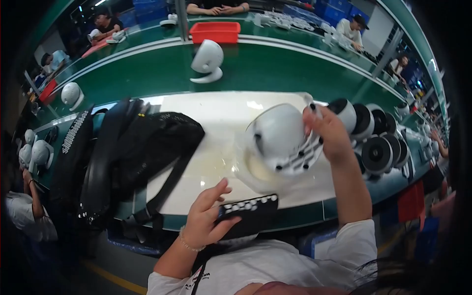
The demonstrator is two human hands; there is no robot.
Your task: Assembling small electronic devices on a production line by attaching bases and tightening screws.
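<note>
- Hands apart: the left hand (202,222) grips a white-dotted black sheet (256,212), long axis left-right, near the white surface (219,152).
- Right hand (330,132) touches the white domed housing (279,129), slots facing near-right; clamping unclear.

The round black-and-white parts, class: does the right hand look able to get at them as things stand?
Probably yes: the right hand is beside the round parts, nothing visibly between, though it seems busy with a rounded white shell.

Gap over white board (216,147), black pile (157,137) left, blurred shell (278,130) apparently blocking right
</note>
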